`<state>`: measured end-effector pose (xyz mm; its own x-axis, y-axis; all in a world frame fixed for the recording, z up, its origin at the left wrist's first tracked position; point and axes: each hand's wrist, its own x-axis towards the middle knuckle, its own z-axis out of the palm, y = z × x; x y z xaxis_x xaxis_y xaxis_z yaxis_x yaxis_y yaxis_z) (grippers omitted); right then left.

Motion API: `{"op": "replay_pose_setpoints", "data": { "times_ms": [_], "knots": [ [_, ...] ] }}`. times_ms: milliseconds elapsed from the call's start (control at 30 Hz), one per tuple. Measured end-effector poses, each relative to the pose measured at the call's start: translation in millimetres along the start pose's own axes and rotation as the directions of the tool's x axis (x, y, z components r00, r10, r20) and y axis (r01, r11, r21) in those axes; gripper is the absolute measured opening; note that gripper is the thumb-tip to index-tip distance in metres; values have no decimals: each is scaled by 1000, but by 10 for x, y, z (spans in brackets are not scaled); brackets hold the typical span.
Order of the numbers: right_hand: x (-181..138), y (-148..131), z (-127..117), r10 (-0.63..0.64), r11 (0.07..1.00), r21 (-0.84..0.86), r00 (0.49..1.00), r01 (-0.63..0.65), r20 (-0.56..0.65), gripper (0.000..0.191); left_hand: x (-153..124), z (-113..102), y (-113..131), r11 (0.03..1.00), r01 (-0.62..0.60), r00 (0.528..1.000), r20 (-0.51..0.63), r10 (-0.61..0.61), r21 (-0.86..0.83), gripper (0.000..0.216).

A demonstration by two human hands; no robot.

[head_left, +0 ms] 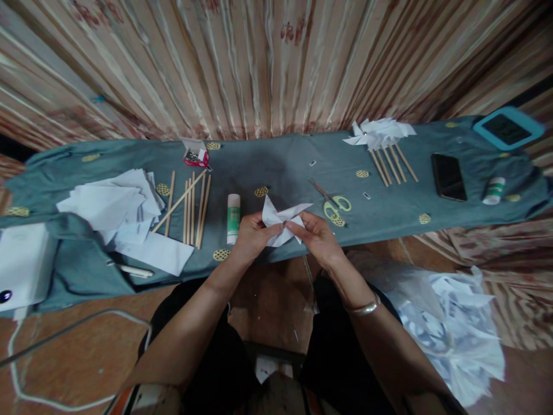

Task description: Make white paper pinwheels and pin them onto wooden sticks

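Note:
A white paper pinwheel (pixel 276 215) with folded points is held at the table's front edge, between both hands. My left hand (pixel 254 235) grips its left side, the thumb pressed near the centre. From the right, my right hand (pixel 317 233) pinches it, thumb also by the centre. Whether a pin sits under the thumbs is too small to tell. Just left of the hands stands or lies a green and white glue stick (pixel 233 218). Scissors with lime-green handles (pixel 334 204) lie right of the pinwheel. Several loose wooden sticks (pixel 190 204) are farther left.
Stacked paper sheets (pixel 116 202), a small red box of pins (pixel 195 154) and a white device (pixel 23 265) are leftward. Finished pinwheels on sticks (pixel 382 135), a phone (pixel 449 177), another glue stick (pixel 493 190) and a blue-framed tablet (pixel 507 128) lie rightward. A paper-filled bag (pixel 449 334) sits below.

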<state>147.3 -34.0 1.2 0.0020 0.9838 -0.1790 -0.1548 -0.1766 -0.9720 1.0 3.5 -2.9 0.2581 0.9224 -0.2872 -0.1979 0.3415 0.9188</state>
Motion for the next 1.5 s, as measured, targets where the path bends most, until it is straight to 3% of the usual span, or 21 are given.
{"op": "replay_pose_setpoints", "data": {
  "times_ms": [300,567,1067,1333,1500],
  "knots": [
    [1,-40,36,45,996,79,999,-46,11,37,1,5,2,999,-2,1000,-2,2,-36,33],
    [1,-5,14,55,998,37,998,-55,-9,36,3,-10,10,998,21,1000,2,-21,-52,38],
    [97,38,35,-11,994,112,1000,11,1,32,35,-8,68,1000,3,1000,-22,-4,-15,29],
    [153,53,-4,-28,998,58,1000,28,13,31,85,-37,89,997,-30,999,27,28,65,26],
    [132,69,-12,-82,987,-138,996,79,-21,25,104,-57,77,993,-72,996,51,67,96,26]
  ]
}}
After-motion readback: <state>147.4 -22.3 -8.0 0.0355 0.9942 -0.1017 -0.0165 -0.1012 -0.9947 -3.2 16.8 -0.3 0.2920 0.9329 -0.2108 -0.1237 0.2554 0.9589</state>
